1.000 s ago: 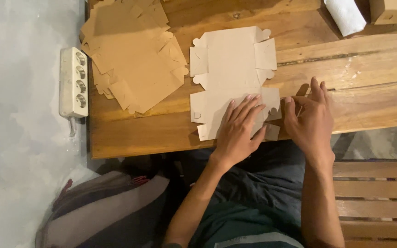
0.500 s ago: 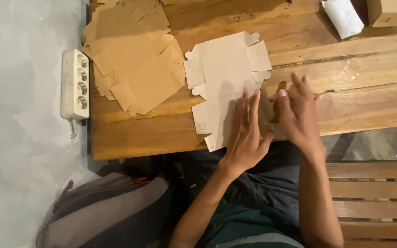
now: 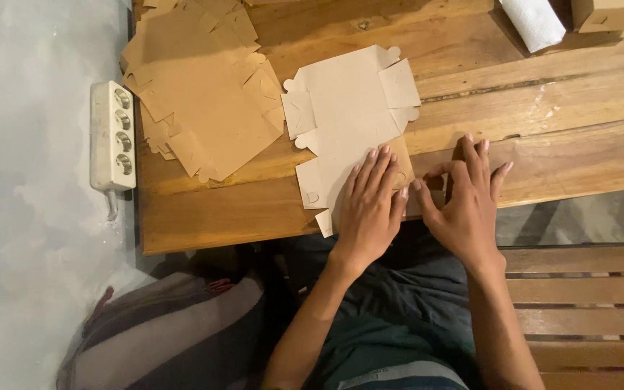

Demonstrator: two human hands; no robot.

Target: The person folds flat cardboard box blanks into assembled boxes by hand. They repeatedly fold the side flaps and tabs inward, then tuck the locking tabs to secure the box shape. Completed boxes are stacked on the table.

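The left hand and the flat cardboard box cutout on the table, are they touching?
Touching. The head view shows the left hand lying palm down on the near part of the flat cardboard cutout, fingers spread across it.

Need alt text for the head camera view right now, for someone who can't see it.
Two bare hands press on a flat cardboard box cutout at a wooden table's near edge: left hand flat on it, right hand at its right flap. A stack of cutouts lies left, beside a white power strip.

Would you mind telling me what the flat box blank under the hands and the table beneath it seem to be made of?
The box blank looks like thin matte kraft cardboard: pale brown, die-cut tabs, crisp fold lines. The table looks like varnished wooden planks: visible grain, seams and a soft sheen.
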